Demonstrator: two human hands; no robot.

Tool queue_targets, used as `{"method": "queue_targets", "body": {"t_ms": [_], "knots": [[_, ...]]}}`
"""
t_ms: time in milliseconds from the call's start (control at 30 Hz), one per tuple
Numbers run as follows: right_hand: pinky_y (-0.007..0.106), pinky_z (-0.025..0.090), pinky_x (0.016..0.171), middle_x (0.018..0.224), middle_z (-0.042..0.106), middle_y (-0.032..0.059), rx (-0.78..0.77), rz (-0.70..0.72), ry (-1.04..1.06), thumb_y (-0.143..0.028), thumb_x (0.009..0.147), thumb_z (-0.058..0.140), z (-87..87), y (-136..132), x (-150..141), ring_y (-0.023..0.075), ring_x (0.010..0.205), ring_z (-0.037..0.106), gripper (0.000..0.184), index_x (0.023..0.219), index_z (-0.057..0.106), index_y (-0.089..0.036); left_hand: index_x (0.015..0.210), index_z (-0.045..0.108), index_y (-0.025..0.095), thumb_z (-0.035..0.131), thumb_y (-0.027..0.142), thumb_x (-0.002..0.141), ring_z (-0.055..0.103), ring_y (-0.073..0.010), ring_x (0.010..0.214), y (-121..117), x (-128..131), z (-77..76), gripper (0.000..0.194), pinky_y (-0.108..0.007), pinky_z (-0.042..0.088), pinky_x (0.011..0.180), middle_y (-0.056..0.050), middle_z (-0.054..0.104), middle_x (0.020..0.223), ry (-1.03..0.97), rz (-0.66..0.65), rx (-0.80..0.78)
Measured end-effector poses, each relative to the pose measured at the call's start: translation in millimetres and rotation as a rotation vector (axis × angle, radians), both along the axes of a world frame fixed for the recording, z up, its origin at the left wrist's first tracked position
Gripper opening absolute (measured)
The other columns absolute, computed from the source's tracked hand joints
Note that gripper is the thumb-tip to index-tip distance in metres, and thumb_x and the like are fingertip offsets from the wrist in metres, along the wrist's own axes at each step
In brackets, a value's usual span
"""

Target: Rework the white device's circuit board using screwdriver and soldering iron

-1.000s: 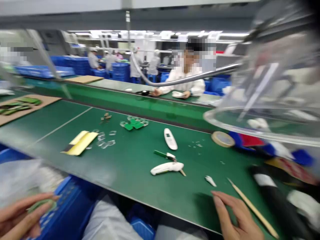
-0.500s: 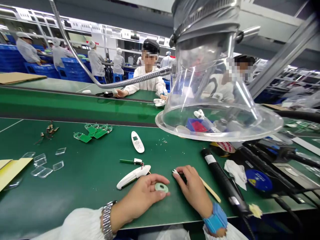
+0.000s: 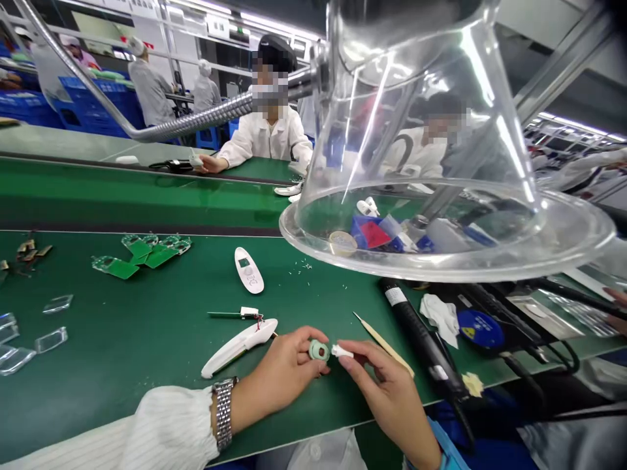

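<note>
Here, the left hand (image 3: 289,360) pinches a pale green ring (image 3: 319,350); the right hand (image 3: 379,375) pinches a small white piece (image 3: 342,351) just beside it, above the green table (image 3: 161,326). Beyond lies a white cover (image 3: 249,270).

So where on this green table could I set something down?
The widest bare patch lies between the clear pieces, green boards, left sleeve and white casing. It's crowded right of the pointed stick: black tool, white tissue, blue disc.
</note>
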State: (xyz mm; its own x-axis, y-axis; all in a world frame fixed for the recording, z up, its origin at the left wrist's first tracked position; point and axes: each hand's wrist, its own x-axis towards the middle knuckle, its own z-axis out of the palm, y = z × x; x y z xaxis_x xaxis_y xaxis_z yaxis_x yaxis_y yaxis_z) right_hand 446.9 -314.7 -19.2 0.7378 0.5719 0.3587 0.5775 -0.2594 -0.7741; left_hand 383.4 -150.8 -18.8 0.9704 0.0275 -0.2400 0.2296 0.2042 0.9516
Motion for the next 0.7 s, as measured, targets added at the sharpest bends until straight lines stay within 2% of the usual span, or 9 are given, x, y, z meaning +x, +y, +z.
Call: {"method": "queue_targets", "body": {"t_ms": [200, 367, 500, 700], "knots": [[0.023, 0.049, 0.067, 0.085, 0.066, 0.0006, -0.029, 0.124, -0.270, -0.015, 0.087, 0.055, 2.2, 7, -6, 0.0130, 0.075, 0.059, 0.018, 0.102, 0.060, -0.023, 0.097, 0.051, 0.015, 0.054, 0.008, 0.071, 0.060, -0.0096, 0.071, -2, -4, 0.1, 0.026, -0.023, 0.045, 0.069, 0.001, 0.061, 0.076, -0.023, 0.006, 0.012], [0.028, 0.050, 0.069, 0.088, 0.064, 0.0038, -0.189, 0.186, -0.402, -0.012, 0.089, 0.049, 11.6, 8, -6, 0.0164, 0.079, 0.058, 0.020, 0.104, 0.057, -0.021, 0.097, 0.051, 0.016, 0.052, 0.012, 0.072, 0.059, -0.0115, 0.070, -4, -5, -1.0, 0.026, -0.023, 0.044, 0.066, 0.002, 0.058, 0.071, -0.051, 0.021, 0.104], [0.031, 0.049, 0.062, 0.081, 0.062, 0.0061, -0.326, 0.226, -0.547, -0.012, 0.092, 0.042, 20.5, 9, -7, 0.0185, 0.072, 0.055, 0.021, 0.104, 0.058, -0.018, 0.100, 0.052, 0.017, 0.051, 0.019, 0.073, 0.059, -0.0147, 0.071, -5, -5, -6.5, 0.026, -0.026, 0.043, 0.065, -0.001, 0.061, 0.075, -0.087, 0.019, 0.149], [0.030, 0.046, 0.056, 0.071, 0.061, 0.0066, -0.430, 0.273, -0.835, -0.007, 0.092, 0.034, 29.2, 14, -7, 0.0179, 0.062, 0.050, 0.027, 0.098, 0.061, -0.012, 0.102, 0.055, 0.018, 0.049, 0.025, 0.078, 0.048, -0.0119, 0.058, -5, -8, -7.9, 0.026, -0.024, 0.036, 0.055, 0.002, 0.053, 0.064, -0.116, 0.033, 0.306]]}}
